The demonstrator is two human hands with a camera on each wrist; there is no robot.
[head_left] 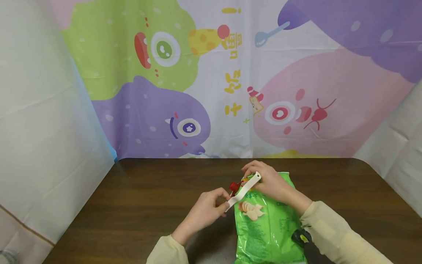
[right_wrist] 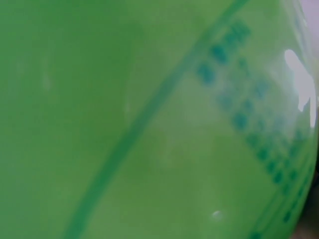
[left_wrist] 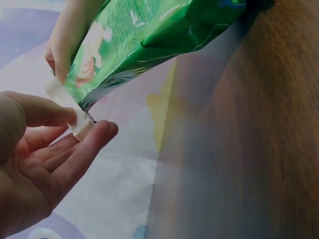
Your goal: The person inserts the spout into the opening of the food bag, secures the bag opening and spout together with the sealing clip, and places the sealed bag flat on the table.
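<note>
A bright green plastic bag (head_left: 271,229) with printed food pictures lies on the table. Across its top left corner sits a white bag clip (head_left: 243,191), with a red cap-like part (head_left: 234,186) beside its strip. My left hand (head_left: 205,209) pinches the clip's near end between thumb and fingers; the left wrist view shows that end of the clip (left_wrist: 82,128) just off the bag's corner. My right hand (head_left: 271,183) grips the bag's top edge by the clip's far end, its fingers partly hidden. Only the bag's shiny printed side (right_wrist: 149,129) fills the right wrist view.
The dark wooden table (head_left: 138,212) extends left and right of the bag. A cartoon-print curtain (head_left: 227,139) hangs along its back edge, with pale sheets (head_left: 49,110) at the sides. A black wrist camera (head_left: 301,238) overlaps the bag's lower right side.
</note>
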